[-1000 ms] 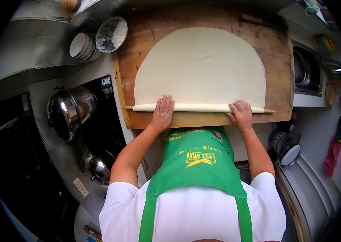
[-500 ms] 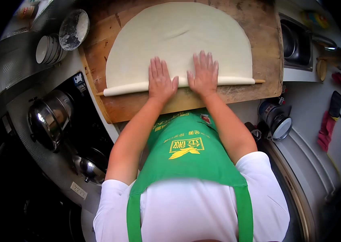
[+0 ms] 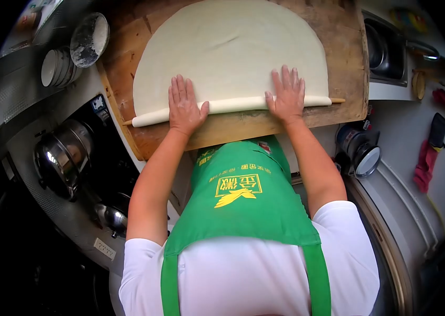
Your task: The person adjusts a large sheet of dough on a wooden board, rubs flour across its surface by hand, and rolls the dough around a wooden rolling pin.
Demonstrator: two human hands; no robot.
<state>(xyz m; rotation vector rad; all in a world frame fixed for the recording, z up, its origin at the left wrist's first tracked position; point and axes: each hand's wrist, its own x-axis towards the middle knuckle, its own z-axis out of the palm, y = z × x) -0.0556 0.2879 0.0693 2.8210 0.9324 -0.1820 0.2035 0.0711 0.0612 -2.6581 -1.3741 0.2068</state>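
Note:
A large, thin sheet of dough point(image 3: 228, 58) lies over the wooden board, with a small crease near its middle. Its near edge is wrapped around a long rolling pin point(image 3: 338, 100), whose bare wooden tips stick out at both ends. My left hand point(image 3: 184, 108) rests flat on the wrapped pin left of centre, fingers stretched forward over the dough. Farther right, my right hand point(image 3: 287, 97) presses on the same roll with its fingers extended and slightly apart. Neither hand is closed around the pin.
The wooden board point(image 3: 222, 130) reaches close to my green apron point(image 3: 238, 210). At left stand a floury bowl point(image 3: 90, 39), stacked bowls point(image 3: 56, 68) and a shiny metal pot point(image 3: 64, 158). A sink point(image 3: 386, 50) is to the right.
My hands have slid apart along the rolled dough, the left one leftward and the right one rightward. The roll stays near the board's front edge.

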